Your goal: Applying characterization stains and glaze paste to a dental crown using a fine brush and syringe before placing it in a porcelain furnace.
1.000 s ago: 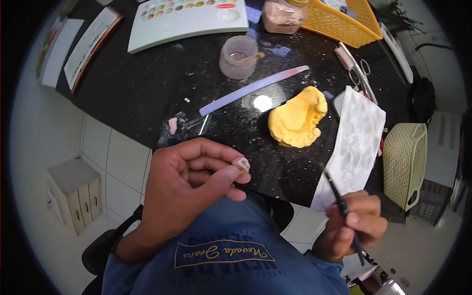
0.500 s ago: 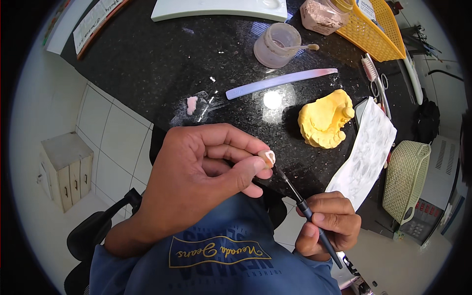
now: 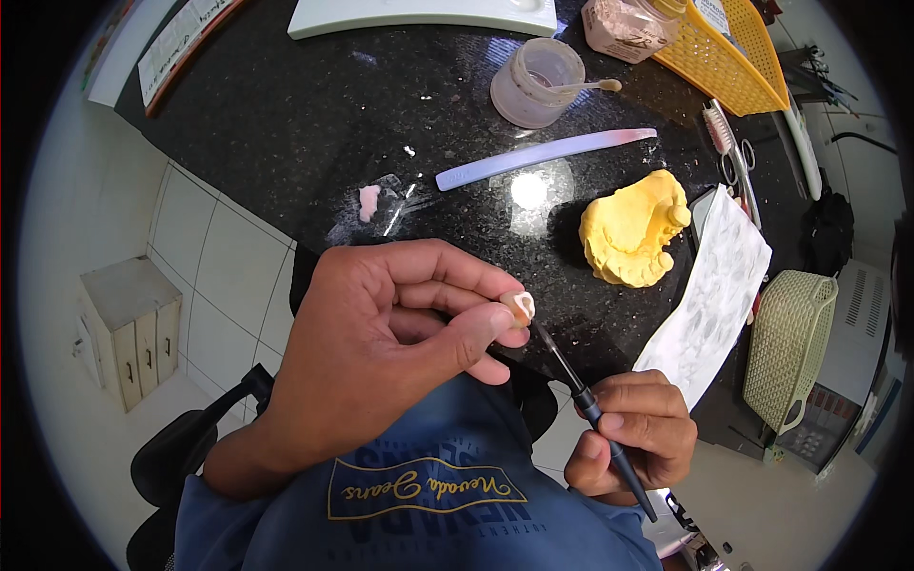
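My left hand [image 3: 381, 328] pinches a small tooth-like piece, seemingly a dental crown [image 3: 520, 306], between thumb and fingertips. White shows on its upper side, with an orange-brown patch below. The other fingers curl behind it. In my right hand [image 3: 638, 433] is a slim fine-tipped brush [image 3: 589, 407] with a dark handle and metal neck, held like a pen. Its dark tip points up and left, right beside the crown; whether they touch I cannot tell. A yellow dental cast [image 3: 619, 238] rests on the black counter, beyond my right hand.
A lilac curved spatula [image 3: 543, 158] lies across the dark counter [image 3: 286, 114]. Behind it stands a cloudy jar [image 3: 533, 90] with a small stick over its rim. A pink lump [image 3: 368, 203], a used paper towel [image 3: 714, 285], a toothbrush [image 3: 719, 128] and a yellow basket [image 3: 728, 71] surround the work.
The brush and my right hand have shifted very slightly, the handle's rear end a little to the left. My left hand keeps the crown in the same grip.
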`<state>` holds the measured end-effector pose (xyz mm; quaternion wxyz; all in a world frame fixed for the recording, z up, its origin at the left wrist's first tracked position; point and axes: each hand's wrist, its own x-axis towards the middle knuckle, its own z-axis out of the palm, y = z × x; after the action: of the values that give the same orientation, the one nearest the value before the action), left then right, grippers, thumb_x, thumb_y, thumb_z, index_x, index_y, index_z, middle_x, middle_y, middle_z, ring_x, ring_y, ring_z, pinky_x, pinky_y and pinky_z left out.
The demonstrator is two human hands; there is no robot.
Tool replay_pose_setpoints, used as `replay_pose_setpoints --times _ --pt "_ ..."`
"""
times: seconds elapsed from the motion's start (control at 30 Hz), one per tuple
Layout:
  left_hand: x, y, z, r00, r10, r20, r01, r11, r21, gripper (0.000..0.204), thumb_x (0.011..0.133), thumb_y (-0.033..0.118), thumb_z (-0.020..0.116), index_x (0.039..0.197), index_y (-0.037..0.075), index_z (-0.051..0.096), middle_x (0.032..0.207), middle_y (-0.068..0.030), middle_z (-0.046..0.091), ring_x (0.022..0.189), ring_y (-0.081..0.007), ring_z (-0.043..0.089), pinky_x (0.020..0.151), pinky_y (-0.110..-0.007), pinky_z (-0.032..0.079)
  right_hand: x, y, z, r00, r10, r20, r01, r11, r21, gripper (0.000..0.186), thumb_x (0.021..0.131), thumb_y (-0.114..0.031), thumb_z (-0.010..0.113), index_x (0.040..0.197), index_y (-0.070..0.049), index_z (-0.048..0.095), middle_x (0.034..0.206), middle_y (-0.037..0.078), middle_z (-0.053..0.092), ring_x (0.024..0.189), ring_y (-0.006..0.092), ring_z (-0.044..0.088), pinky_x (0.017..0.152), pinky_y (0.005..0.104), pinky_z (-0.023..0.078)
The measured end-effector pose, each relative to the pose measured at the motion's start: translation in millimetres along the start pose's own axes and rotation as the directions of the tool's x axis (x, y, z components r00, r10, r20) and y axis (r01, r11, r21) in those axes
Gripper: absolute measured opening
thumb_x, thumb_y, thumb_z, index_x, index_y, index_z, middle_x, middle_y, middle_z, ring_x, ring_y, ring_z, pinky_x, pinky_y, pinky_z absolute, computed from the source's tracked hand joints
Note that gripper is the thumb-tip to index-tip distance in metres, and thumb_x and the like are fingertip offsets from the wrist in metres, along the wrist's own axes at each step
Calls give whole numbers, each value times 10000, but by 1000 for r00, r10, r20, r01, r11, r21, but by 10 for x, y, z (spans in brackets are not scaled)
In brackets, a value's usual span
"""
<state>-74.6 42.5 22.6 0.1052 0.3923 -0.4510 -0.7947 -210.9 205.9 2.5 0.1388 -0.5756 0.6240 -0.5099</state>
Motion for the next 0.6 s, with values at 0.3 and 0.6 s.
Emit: replay_pose_setpoints --times 0.3,0.6 --pt "6 -6 -7 1000 5 6 -5 1000 -7 159 839 -37 591 979 -111 604 862 -176 661 777 -177 677 636 -274 599 8 0 2 1000 4 10 -4 1000 1 207 757 -33 631 912 -24 493 775 128 581 649 204 584 579 272 472" --pt "6 2 -7 1000 -2 7 2 1000 -11 162 839 -38 589 983 -111 601 868 -180 662 784 -181 679 638 -275 599 -3 -7 6 1000 12 -7 -12 1000 -5 193 786 -54 626 911 -30 481 770 117 568 646 194 568 574 267 473"
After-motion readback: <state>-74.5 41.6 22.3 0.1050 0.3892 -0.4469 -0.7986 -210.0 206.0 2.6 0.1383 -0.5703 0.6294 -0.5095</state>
